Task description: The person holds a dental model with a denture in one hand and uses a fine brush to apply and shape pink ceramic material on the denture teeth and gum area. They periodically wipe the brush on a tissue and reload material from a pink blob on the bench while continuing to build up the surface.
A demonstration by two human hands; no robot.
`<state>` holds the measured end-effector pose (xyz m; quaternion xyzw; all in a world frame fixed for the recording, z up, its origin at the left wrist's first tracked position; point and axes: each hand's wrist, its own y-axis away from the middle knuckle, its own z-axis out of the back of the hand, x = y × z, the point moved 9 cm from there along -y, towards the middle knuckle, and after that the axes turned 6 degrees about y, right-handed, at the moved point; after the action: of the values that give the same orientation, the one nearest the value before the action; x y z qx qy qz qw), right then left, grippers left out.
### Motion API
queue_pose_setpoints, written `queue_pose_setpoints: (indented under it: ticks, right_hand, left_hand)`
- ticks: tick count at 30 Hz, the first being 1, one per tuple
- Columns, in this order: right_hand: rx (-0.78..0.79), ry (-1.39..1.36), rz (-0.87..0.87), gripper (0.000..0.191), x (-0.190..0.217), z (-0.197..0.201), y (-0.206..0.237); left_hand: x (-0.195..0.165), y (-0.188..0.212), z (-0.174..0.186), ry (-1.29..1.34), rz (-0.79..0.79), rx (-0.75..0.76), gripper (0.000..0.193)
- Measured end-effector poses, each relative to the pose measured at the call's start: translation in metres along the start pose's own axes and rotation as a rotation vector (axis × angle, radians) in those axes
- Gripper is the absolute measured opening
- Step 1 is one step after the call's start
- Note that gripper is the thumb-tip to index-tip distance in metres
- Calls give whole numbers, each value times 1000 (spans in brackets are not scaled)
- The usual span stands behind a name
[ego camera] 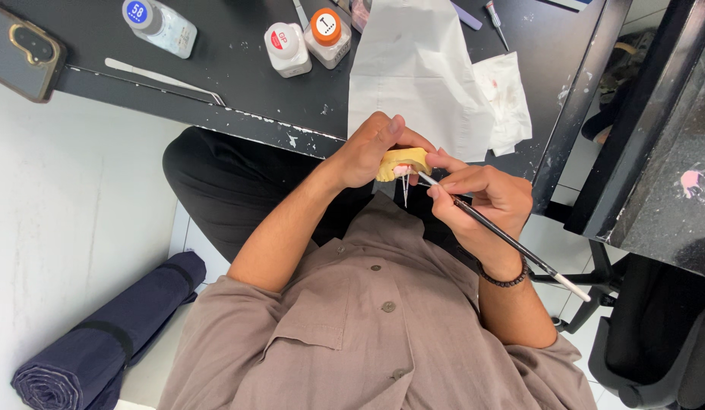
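Head view: a yellow dental model (pixel 404 162), pale pink at its teeth, is gripped by the closed fingers of the left hand (pixel 371 152) just off the bench's near edge (pixel 238 114). A thin black brush (pixel 504 237) is pinched in the right hand (pixel 485 199), its tip touching the model.

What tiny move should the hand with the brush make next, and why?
Probably one short, gentle stroke of the tip across the pink spot. The right hand pinches the thin brush like a pen, and its tip already sits at the pink patch on the yellow tooth model. The left hand grips that model, so only the brush seems to need moving.
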<state>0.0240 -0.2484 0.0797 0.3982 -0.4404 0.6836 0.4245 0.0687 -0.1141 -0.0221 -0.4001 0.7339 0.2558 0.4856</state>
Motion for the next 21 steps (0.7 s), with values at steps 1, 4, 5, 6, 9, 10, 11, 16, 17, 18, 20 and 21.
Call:
queue_pose_setpoints:
  ticks: [1,4,5,6,9,10,11,16,17,18,20,21]
  right_hand:
    - [9,13,10,18,1,-1,0]
    - [1,-1,14,18,2,-1,0]
    - [-8,-13,12,19,2,0,0]
    - [1,13,18,18,3,-1,0]
    - [10,57,30,18,5,-2,0]
    - [3,50,31,18,5,-2,0]
    - [-4,42,32,19,6,-1,0]
    - [-1,31,26,19,5,-1,1]
    - [-6,3,20,20,4,-1,2]
    - [-7,24,28,20,4,0,2]
    - [-6,65,40,20,5,-1,2]
    - [-6,60,39,20,6,-1,3]
  left_hand:
    - [1,0,0,5,6,-3,94]
    - [1,1,0,9,7,-3,94]
    - [1,1,0,9,5,0,95]
    - [1,1,0,9,5,-1,95]
    - [1,0,0,11,5,-2,95]
    - [1,1,0,12,4,-1,95]
    - [1,1,0,13,3,0,95]
    - [0,2,-1,15,2,9,95]
    - [0,2,-2,12,1,14,95]
    - [-1,1,-2,20,1,14,94]
    - [-1,1,-2,39,3,10,94]
    - [-2,2,-2,36,2,9,94]
